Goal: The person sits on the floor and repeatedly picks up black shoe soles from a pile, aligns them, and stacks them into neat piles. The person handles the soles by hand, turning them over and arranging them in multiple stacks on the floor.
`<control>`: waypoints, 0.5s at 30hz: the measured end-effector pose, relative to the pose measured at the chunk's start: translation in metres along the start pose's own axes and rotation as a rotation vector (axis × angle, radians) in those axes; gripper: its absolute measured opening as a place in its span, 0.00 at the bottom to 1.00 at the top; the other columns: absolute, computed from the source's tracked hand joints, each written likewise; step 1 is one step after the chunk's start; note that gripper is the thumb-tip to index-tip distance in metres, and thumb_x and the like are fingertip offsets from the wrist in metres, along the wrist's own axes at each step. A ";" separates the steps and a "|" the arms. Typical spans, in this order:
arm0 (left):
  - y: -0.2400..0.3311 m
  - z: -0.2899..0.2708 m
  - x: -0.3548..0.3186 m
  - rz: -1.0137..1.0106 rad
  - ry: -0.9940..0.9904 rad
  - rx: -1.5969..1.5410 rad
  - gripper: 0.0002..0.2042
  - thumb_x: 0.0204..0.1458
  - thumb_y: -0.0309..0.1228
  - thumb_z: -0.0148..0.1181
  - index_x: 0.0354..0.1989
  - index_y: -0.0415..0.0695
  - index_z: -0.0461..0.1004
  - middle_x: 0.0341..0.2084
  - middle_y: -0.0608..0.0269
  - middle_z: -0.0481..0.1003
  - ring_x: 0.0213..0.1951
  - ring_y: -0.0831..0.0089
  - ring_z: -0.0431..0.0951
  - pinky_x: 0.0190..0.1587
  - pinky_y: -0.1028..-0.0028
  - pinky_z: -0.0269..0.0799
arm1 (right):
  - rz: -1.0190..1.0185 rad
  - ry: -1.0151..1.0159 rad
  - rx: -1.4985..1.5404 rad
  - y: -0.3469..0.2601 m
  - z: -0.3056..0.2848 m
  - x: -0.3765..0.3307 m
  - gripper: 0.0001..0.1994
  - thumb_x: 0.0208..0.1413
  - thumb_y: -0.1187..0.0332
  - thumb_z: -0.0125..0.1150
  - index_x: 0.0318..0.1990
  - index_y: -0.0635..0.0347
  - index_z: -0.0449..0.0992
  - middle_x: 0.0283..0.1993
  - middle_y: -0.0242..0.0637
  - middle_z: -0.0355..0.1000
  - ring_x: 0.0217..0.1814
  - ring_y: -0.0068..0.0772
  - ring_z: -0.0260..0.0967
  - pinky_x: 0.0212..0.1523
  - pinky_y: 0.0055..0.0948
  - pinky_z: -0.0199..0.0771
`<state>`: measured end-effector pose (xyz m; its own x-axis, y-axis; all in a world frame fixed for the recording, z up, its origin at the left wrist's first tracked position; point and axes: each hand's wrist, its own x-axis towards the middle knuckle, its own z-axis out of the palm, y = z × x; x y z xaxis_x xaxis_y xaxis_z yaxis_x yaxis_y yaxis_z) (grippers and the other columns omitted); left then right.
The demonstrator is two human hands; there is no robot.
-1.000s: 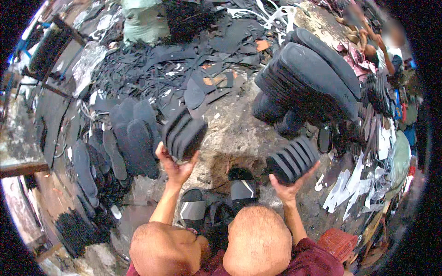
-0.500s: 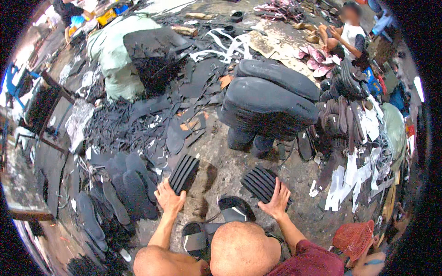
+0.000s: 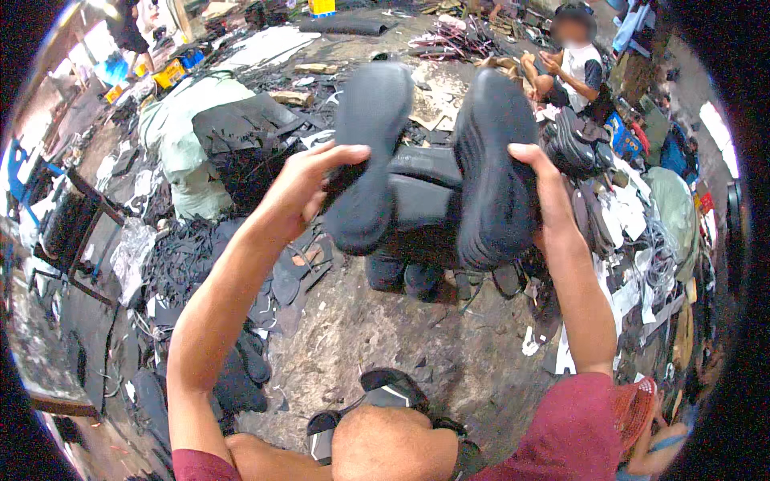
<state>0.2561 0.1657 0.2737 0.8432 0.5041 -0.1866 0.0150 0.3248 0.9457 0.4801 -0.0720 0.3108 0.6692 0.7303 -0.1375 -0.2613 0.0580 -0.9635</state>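
Observation:
My left hand [image 3: 309, 180] is closed round the left edge of a stack of black shoe soles [image 3: 367, 172], thumb on the top one. A second stack of black soles [image 3: 491, 172] is gripped along its right edge by my right hand [image 3: 539, 164]; its layered sides show. Both stacks are held up side by side, apart from each other, toes pointing away. Behind and between them shows a larger pile of black soles [image 3: 425, 200] on the ground, partly hidden by what I hold. Most fingers of both hands are hidden.
Black offcut strips [image 3: 192, 260] and a pale green sack [image 3: 176, 136] are at left. More soles [image 3: 573, 140] and white scraps [image 3: 630, 212] lie at right. A seated person [image 3: 573, 68] is at the far right; a red woven hat [image 3: 634, 413] shows at lower right.
Both hands have risen and moved forward from near the ground with their stacks. The stacks, seen end-on before, now show their top faces and cover part of the large pile.

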 end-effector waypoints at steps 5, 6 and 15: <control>-0.028 0.051 0.051 -0.112 0.060 0.173 0.23 0.54 0.47 0.68 0.52 0.45 0.75 0.35 0.65 0.81 0.39 0.78 0.82 0.35 0.79 0.78 | 0.244 -0.046 0.024 0.016 0.002 0.040 0.24 0.50 0.51 0.66 0.50 0.58 0.76 0.41 0.39 0.79 0.38 0.40 0.77 0.47 0.38 0.78; -0.035 0.058 0.050 -0.097 0.200 0.190 0.19 0.54 0.47 0.68 0.46 0.46 0.78 0.35 0.65 0.81 0.39 0.77 0.81 0.34 0.76 0.77 | 0.245 -0.049 0.047 0.019 0.008 0.039 0.25 0.51 0.51 0.66 0.50 0.58 0.76 0.42 0.40 0.79 0.39 0.41 0.78 0.48 0.39 0.79; -0.021 0.050 0.067 -0.258 0.139 0.591 0.39 0.42 0.52 0.69 0.55 0.31 0.73 0.51 0.46 0.75 0.48 0.59 0.76 0.46 0.62 0.74 | 0.227 0.119 -0.183 0.015 0.007 0.024 0.27 0.51 0.49 0.66 0.52 0.57 0.75 0.46 0.40 0.79 0.43 0.39 0.77 0.51 0.41 0.77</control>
<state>0.3386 0.1526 0.2546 0.6967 0.5803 -0.4217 0.5331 -0.0254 0.8457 0.4877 -0.0485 0.2951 0.6878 0.6252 -0.3689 -0.2906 -0.2286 -0.9291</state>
